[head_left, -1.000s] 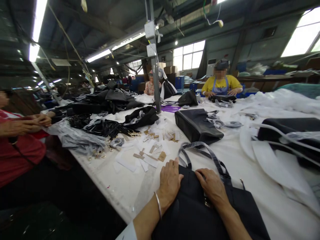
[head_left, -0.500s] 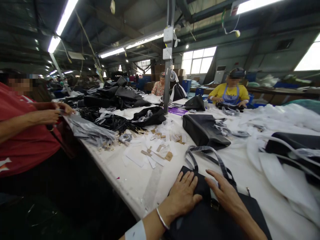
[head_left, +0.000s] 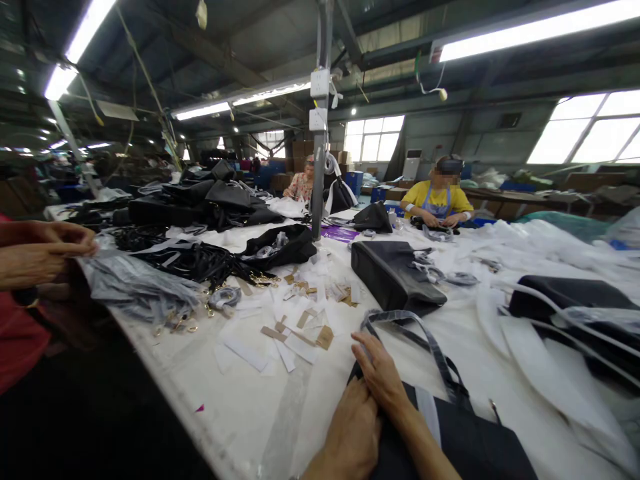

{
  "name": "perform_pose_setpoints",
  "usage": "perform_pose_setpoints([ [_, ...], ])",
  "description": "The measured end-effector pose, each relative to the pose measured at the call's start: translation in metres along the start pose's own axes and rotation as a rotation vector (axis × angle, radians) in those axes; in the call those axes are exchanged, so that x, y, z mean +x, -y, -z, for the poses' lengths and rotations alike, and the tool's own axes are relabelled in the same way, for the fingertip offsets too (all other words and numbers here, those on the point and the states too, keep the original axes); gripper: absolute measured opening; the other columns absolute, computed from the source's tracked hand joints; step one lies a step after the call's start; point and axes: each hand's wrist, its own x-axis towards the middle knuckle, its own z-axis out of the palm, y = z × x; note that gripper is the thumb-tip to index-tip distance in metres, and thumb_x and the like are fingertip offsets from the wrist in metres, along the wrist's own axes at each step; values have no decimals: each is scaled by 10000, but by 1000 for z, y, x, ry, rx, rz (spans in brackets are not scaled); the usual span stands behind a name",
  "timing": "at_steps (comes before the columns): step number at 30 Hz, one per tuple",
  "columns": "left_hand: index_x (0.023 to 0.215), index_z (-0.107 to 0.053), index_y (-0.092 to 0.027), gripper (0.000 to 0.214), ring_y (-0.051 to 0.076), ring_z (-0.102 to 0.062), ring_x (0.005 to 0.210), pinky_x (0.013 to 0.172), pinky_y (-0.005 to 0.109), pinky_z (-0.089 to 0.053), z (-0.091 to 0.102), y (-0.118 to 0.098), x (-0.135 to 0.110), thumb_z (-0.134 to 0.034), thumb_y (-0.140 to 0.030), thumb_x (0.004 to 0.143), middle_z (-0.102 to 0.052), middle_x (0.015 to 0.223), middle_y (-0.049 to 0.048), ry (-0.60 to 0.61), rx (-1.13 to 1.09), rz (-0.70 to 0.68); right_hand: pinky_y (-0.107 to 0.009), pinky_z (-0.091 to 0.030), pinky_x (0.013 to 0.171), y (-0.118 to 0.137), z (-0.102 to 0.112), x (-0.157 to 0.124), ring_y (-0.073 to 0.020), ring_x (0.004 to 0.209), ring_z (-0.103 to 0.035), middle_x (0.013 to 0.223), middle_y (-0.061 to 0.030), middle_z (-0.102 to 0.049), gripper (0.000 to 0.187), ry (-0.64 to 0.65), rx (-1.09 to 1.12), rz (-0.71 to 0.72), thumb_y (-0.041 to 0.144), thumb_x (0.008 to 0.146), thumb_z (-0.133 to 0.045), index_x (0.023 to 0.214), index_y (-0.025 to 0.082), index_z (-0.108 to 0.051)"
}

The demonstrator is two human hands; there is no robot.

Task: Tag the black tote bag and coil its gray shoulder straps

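A black handbag (head_left: 470,443) lies on the white table (head_left: 240,400) right in front of me, its plastic-wrapped handles (head_left: 400,327) arching away from me. My right hand (head_left: 381,375) rests on the bag's near left corner, fingers stretched flat and pointing away. Just behind it, my left hand (head_left: 353,437) lies flat on the same corner, its fingertips partly tucked under my right wrist. Neither hand is closed round anything.
Paper tags and white slips (head_left: 300,320) are scattered ahead. Another black bag (head_left: 395,275) stands behind them, one more (head_left: 575,303) at right among white sheets. A co-worker's hands (head_left: 47,250) work wrapped straps (head_left: 143,287) at left. A pole (head_left: 320,147) rises mid-table; a person in yellow (head_left: 440,200) sits beyond.
My hands have drawn together at the bag's left corner, the right now crossing over the left. The view has swung slightly upward and rightward; the co-worker at left is mostly out of frame.
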Motion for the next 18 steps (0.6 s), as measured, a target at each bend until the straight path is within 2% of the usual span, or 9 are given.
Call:
perform_pose_setpoints([
  [2,1191,-637,-252,387,235,-545,1191,1095,374,-375,5,6,-1,-472,-216,842,-632,1243,78,2,-144,10,-436,-494,962,-23,-4,-9,-252,1054,-628,1090,-94,-696,319,-10,-1,-52,416,933,-457,1036,219,-686],
  [5,890,-689,-253,228,164,-640,862,799,273,-501,37,20,14,-463,-237,862,-701,925,34,-31,-274,97,-434,-499,942,-43,-9,-17,-249,1024,-622,1039,-78,-692,267,11,-10,-47,397,942,-469,992,243,-681],
  [8,751,-628,-224,204,161,-609,791,728,267,-461,89,53,64,-479,-295,871,-671,814,29,-207,-135,293,-444,-495,928,-43,-13,-16,-260,995,-611,980,-72,-690,190,50,-26,4,354,927,-520,929,252,-679],
  [11,781,-601,-211,144,158,-597,818,754,265,-422,131,105,133,-502,-287,853,-664,853,22,-308,131,472,-426,-511,896,-41,-16,-12,-252,973,-612,975,-67,-686,160,45,-36,3,308,930,-514,927,257,-666],
  [12,795,-598,-206,138,171,-599,835,753,273,-415,137,123,155,-542,-326,834,-664,871,29,-291,208,560,-416,-518,882,-42,-17,-11,-247,965,-614,971,-64,-685,151,48,-42,11,296,929,-515,923,260,-662],
  [14,766,-584,-182,202,219,-598,892,764,301,-405,140,154,190,-631,-379,770,-660,898,74,-292,246,613,-399,-529,857,-47,-19,-12,-241,956,-616,966,-58,-684,131,63,-57,45,277,924,-523,926,266,-653],
  [16,722,-563,-173,231,247,-596,914,766,314,-399,133,175,214,-698,-359,699,-655,887,92,-297,234,630,-392,-537,834,-53,-19,-12,-240,948,-620,966,-55,-684,111,80,-73,87,266,916,-537,937,272,-645],
  [18,662,-535,-175,208,237,-600,860,741,306,-398,125,188,226,-708,-290,667,-642,793,66,-303,201,647,-390,-541,813,-56,-18,-13,-240,932,-625,962,-49,-686,99,82,-82,112,262,904,-552,943,281,-642],
])
